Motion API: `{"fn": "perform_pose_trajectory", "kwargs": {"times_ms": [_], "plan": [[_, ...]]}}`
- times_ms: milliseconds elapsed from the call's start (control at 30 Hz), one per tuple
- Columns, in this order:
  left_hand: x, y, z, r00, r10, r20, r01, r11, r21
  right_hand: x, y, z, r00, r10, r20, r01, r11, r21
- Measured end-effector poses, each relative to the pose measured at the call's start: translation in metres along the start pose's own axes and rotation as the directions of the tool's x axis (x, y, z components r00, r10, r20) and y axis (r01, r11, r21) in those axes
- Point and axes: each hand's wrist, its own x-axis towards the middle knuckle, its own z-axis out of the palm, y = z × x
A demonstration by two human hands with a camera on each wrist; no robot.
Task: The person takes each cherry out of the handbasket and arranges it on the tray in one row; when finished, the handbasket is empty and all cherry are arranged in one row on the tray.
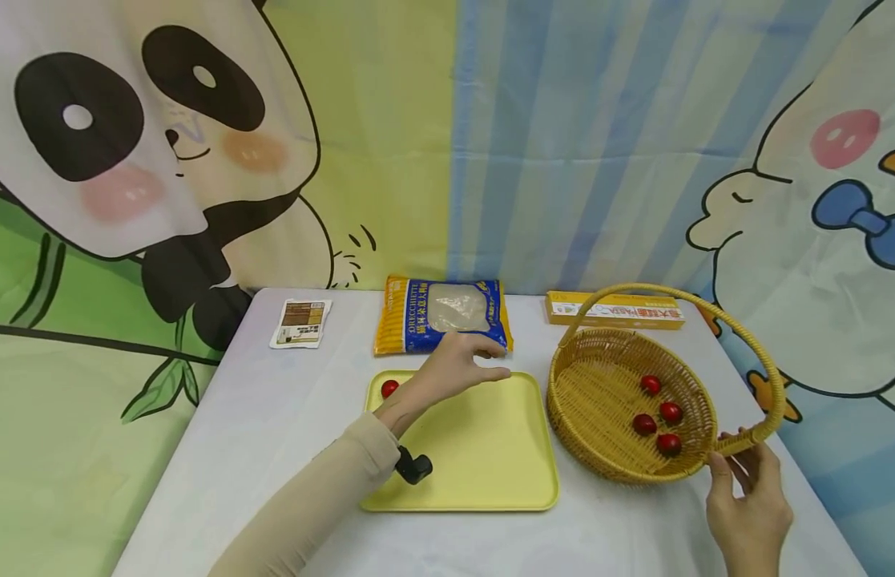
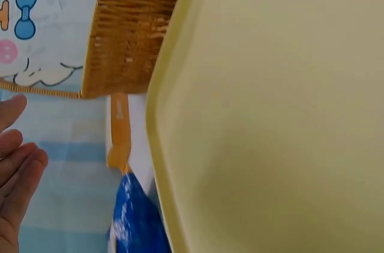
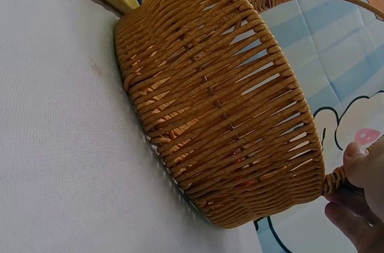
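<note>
My left hand [image 1: 457,370] is over the back of the yellow tray [image 1: 483,457], thumb and fingers spread apart with nothing between them. In the left wrist view, its fingers [image 2: 24,172] appear at the left edge, beyond the tray's rim. One small red fruit [image 1: 390,389] lies at the tray's back left corner, close behind my left forearm. To the right stands a round wicker basket [image 1: 591,393] with several red fruits [image 1: 669,443] inside. My right hand [image 1: 751,501] pinches the foot of the basket's handle [image 3: 336,180] at the near right rim.
Behind the tray lies a blue and yellow pasta bag [image 1: 454,312]. A flat orange and white box [image 1: 616,311] sits behind the basket, partly covered by its handle. At the back left is a small white and brown packet [image 1: 301,324]. A printed curtain [image 1: 562,144] hangs behind the table.
</note>
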Motion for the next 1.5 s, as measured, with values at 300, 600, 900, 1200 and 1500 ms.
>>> {"fn": "perform_pose_trajectory", "kwargs": {"times_ms": [300,600,900,1200,1500], "plan": [[0.035,0.019,0.026,0.984,-0.075,0.160,0.093,0.990,-0.110,0.002,-0.002,0.001,0.998,-0.056,-0.017,0.057,0.998,0.029],[0.071,0.036,0.050,0.965,-0.077,0.251,0.125,0.975,-0.183,0.001,-0.001,0.001,0.998,-0.057,-0.022,0.058,0.998,0.021],[0.098,0.050,0.069,0.952,-0.109,0.287,0.203,0.924,-0.323,0.001,-0.001,0.000,0.997,-0.070,-0.022,0.071,0.997,0.041],[0.123,0.065,0.091,0.926,-0.159,0.343,0.285,0.891,-0.354,0.002,0.000,0.002,0.995,-0.087,-0.039,0.090,0.992,0.085],[0.136,0.077,0.116,0.919,-0.224,0.323,0.340,0.866,-0.366,0.002,-0.002,0.001,0.994,-0.101,-0.037,0.104,0.991,0.090]]}}
